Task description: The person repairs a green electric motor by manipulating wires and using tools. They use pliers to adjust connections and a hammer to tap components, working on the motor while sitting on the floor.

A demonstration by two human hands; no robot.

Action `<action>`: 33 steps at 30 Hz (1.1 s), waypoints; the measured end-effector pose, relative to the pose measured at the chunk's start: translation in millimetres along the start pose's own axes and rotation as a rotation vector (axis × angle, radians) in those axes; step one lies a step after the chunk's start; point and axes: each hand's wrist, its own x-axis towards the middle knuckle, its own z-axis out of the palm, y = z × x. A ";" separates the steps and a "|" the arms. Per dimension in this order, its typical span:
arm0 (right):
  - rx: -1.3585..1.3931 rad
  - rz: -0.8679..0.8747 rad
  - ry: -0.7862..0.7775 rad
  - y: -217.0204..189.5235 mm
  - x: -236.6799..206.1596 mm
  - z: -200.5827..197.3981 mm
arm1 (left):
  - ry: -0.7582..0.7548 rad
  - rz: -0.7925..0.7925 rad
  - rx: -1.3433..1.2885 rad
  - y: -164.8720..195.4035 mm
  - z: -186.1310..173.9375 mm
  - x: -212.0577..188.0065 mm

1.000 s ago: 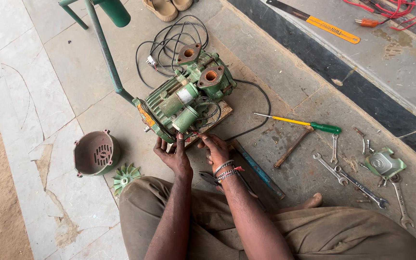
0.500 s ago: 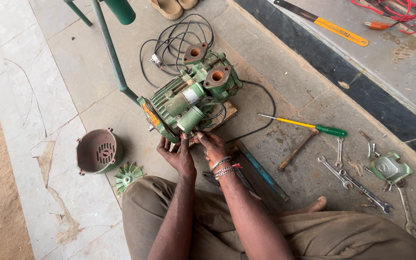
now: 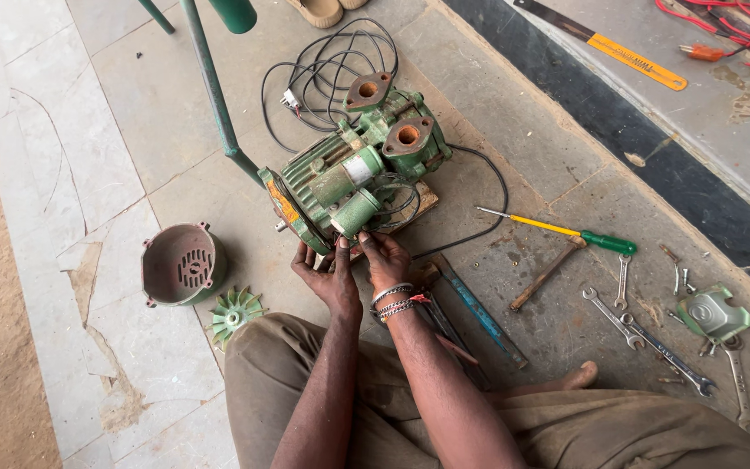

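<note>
Green cast-metal motor pump is lying on the stone floor, centre frame. Left hand and right hand are meeting at its six-o'clock end, fingers curled against it; what they are pinching cannot be told. Green plastic fan is resting at eight o'clock.

1 green pump motor, 1 fan cover, 1 fan, 1 screwdriver

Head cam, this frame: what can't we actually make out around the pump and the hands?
- Fingertips of the left hand and right hand: pressed against the near side of the green pump; whether they grip anything is hidden.
- Pump underside: covered by its own body.
- Green pipe: top cut off by the upper edge.
- Red wires: cut off at the top right corner.
- Small bolts near the spanners: too small to tell apart.
</note>
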 end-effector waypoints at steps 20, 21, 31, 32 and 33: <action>-0.131 -0.196 -0.012 2.2 4.4 5.6 | 0.050 0.040 0.152 -12.7 1.3 3.8; -0.140 -0.200 -0.016 2.8 4.7 5.0 | 0.051 0.041 0.146 -12.7 1.1 3.9; -0.131 -0.170 -0.045 11.2 12.5 0.0 | 0.078 0.035 0.089 -14.4 0.7 6.8; -0.135 -0.159 -0.047 11.6 13.1 -0.6 | 0.077 0.030 0.079 -15.3 0.5 7.1; -0.139 -0.148 -0.048 12.0 13.4 -1.2 | 0.077 0.025 0.069 -16.2 0.3 7.2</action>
